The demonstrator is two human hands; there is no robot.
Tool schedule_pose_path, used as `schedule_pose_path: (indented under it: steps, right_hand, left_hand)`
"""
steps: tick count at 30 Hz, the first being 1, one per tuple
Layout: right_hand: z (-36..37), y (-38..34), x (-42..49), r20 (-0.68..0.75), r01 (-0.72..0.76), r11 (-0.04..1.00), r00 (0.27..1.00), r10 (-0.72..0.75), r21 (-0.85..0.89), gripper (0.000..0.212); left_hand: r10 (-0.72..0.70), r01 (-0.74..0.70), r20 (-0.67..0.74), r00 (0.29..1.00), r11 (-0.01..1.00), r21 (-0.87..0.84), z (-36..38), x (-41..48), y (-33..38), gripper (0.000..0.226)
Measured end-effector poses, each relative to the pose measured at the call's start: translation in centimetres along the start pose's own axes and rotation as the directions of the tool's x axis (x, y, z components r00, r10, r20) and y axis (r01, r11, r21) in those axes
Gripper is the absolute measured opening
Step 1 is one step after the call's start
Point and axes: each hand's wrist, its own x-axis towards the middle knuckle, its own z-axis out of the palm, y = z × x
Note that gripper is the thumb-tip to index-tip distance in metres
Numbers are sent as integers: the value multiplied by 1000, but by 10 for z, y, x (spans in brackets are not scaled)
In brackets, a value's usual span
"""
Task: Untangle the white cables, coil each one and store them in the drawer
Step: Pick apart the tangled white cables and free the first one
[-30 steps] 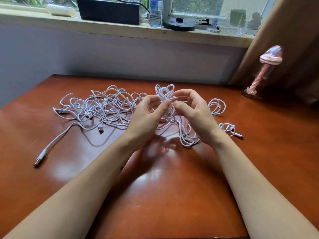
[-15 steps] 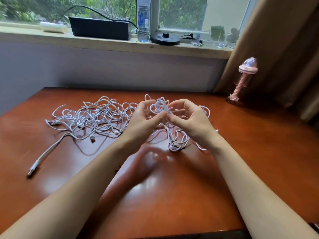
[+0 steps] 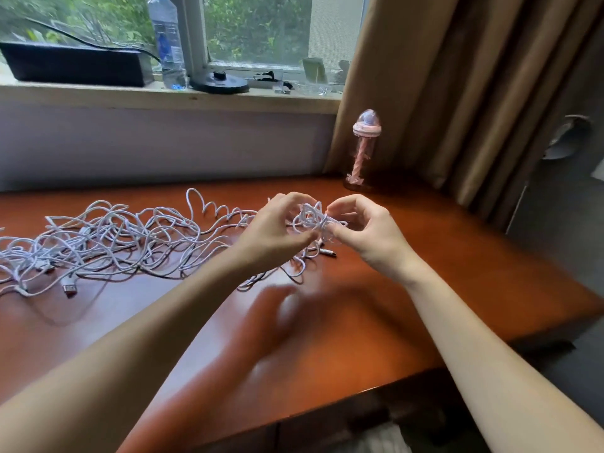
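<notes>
Now: both hands on one small coil

L hand (image 3: 273,238) and R hand (image 3: 371,238) meet above the table (image 3: 359,341), fingers curled, thumbs and fingertips pinching a small coil (image 3: 312,219) of white cable held off the wood. Other cables (image 3: 108,243) lie tangled to the left, w/ a plug (image 3: 69,286) nearest. Behind: pink bottle (image 3: 363,148), then the sill (image 3: 98,96).

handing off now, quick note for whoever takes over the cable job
Left hand: pinches the small cable bundle, held above the table.
Right hand: pinches the same bundle from the other side.
Tangle: big white heap lies on the table's left part, strands run from it to the bundle.
Done: one cable partly looped; nothing visibly stored.
To do: finish this coil, untangle and coil the rest, store all in the drawer (not clearly in view).
</notes>
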Motion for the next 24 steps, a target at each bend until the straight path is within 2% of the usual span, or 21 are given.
schedule_pose_path:
  steps: [6,12,17,24]
  right_hand:
    - [-45,29,-10,-78,-59,996,996,54,-62,19]
    - [-79,59,-11,-146,-113,985,985,94,-133,15]
    - [-97,81,-6,-165,-146,976,979,119,-162,14]
    - [-104,95,4,-161,-142,948,982,99,-285,16]
  left_hand:
    - [32,-52,130,991,987,154,45,30,14,43]
    - [63,-114,184,981,952,284,88,54,23,47]
    - [79,-146,197,977,924,354,117,72,16,38]
    - [19,-125,229,973,881,456,137,88,4,53]
